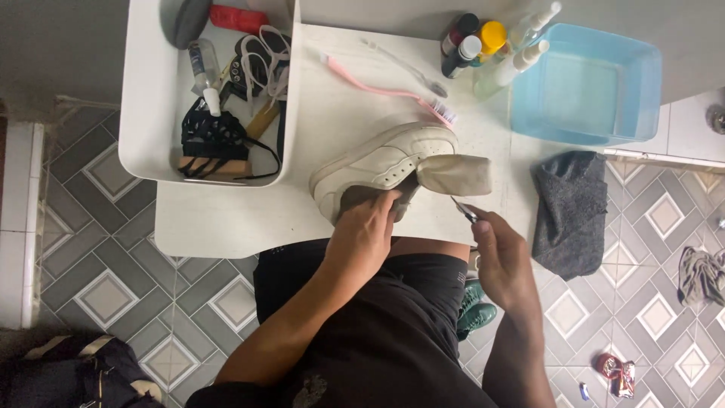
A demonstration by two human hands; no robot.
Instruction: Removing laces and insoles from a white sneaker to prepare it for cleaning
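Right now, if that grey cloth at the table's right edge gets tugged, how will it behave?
The grey cloth looks floppy: it drapes over the white table edge in soft folds. Probably light, and it may slide off, since much of it seems to hang past the edge. Nothing rests on it.

Around the shoe point(385, 162), bare tabletop point(219, 219) lies open on its left and near side, while a bin point(147, 98) crowds beyond-left, brushes point(393, 91) and bottles point(483, 49) behind, and a cloth point(570, 211) to the right.
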